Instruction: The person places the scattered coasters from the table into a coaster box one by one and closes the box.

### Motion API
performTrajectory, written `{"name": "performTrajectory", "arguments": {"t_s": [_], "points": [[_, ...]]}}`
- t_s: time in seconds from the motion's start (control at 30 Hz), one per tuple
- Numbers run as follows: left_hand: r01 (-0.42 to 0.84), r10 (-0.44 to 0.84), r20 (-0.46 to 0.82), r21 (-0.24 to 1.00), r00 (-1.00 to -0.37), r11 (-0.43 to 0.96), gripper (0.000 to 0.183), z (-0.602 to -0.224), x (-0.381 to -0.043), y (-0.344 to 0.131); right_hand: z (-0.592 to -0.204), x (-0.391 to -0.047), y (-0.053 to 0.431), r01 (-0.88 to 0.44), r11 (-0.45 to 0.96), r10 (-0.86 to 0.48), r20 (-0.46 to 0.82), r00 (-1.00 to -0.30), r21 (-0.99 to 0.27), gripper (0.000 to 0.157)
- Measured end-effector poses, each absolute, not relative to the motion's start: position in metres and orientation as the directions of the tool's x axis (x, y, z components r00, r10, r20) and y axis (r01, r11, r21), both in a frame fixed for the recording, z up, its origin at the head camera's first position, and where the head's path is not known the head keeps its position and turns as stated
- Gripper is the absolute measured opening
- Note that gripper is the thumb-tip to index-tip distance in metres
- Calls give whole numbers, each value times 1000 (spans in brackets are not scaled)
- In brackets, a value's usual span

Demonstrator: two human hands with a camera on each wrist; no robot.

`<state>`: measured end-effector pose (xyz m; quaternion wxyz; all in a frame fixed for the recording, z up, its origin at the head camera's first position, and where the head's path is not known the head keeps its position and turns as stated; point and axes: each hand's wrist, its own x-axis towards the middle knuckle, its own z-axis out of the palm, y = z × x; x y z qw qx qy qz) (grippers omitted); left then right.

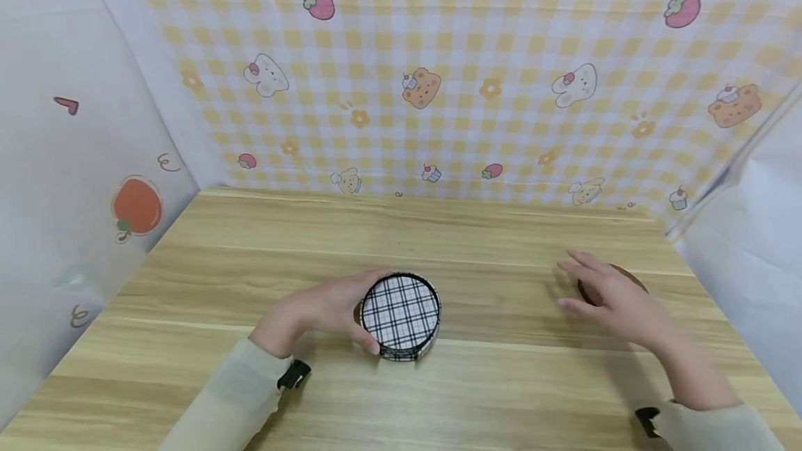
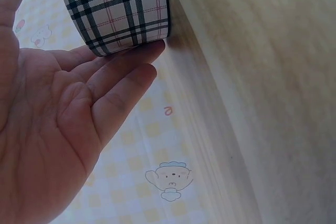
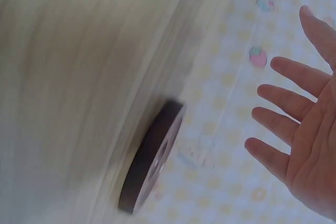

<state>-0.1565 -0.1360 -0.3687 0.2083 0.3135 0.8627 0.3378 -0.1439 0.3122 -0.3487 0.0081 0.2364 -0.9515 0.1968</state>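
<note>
My left hand [image 1: 332, 305] holds a round box [image 1: 401, 312] covered in black-and-white plaid with dark rims, which stands on the wooden table. The thumb lies at its near side and the fingers reach round the far side. In the left wrist view, fingertips touch the lower edge of the plaid wall [image 2: 115, 9]. Over on the right, my right hand [image 1: 617, 301] hovers with fingers spread above a flat, round, dark brown disc [image 1: 589, 293], partly hiding it. The right wrist view shows the disc [image 3: 149, 158] flat on the table, apart from the fingers.
The wood-grain table [image 1: 489, 395] runs back to a yellow checked cloth [image 1: 464, 117] with cartoon prints. White sheets hang at the left side [image 1: 56, 193] and at the right [image 1: 752, 228]. Black straps show at both sleeve cuffs.
</note>
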Motion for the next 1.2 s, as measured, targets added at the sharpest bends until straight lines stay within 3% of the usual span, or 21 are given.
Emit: {"name": "performTrajectory", "arguments": {"t_s": [0.13,0.37,0.63,1.2], "points": [[400,686,-142,721,-714,566,116,-370,-157,-137,-351,-146,333,-393,815,-398,83,-914,-426,67],[393,681,-149,720,-717,571,116,-370,-156,-138,-363,-152,364,-338,850,-348,52,-936,-404,67],[404,701,-135,735,-700,544,115,-369,-158,-137,-373,-156,382,-241,888,-290,-68,-955,-392,80],[377,690,-143,751,-710,543,114,-371,-157,-136,-381,-164,394,-225,911,-295,-166,-941,-345,89]]}}
